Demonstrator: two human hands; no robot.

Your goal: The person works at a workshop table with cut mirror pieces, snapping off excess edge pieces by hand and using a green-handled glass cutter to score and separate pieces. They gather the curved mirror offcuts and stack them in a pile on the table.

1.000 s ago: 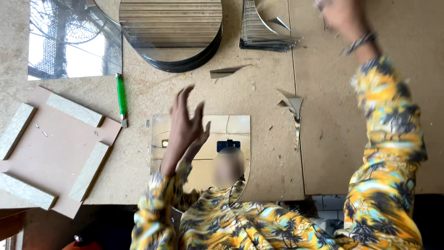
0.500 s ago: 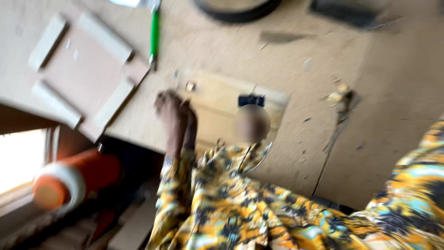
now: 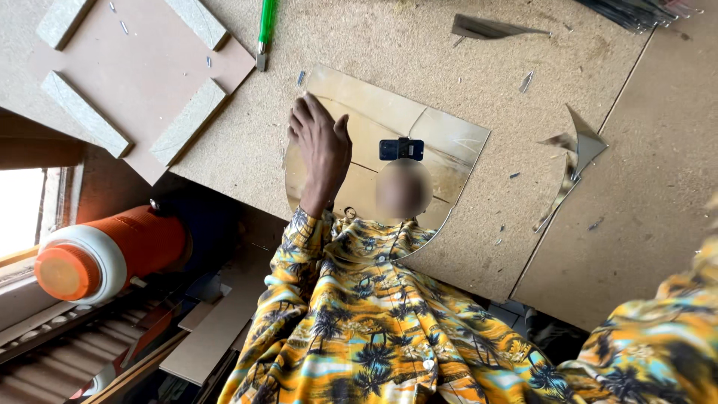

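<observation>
A mirror piece (image 3: 449, 142) with a straight top and a curved lower edge lies on the chipboard table (image 3: 419, 60). It reflects a blurred face and a patterned shirt. My left hand (image 3: 321, 146) lies flat on the mirror's left part, fingers stretched out toward the far side, holding nothing. The left sleeve, yellow with palm trees, runs down from the wrist. Only the right sleeve (image 3: 658, 352) shows at the lower right; my right hand is out of view.
A green-handled cutter (image 3: 265, 26) lies beyond the mirror. A brown board with pale wooden blocks (image 3: 142, 82) sits at the upper left. Mirror offcuts (image 3: 580, 146) lie to the right, a sliver (image 3: 486, 28) at the top. An orange flask (image 3: 105, 254) lies below the table's edge.
The view has tilted down and come closer to the mirror. My left hand went from raised with spread fingers to flat on the mirror. My right hand has left the view.
</observation>
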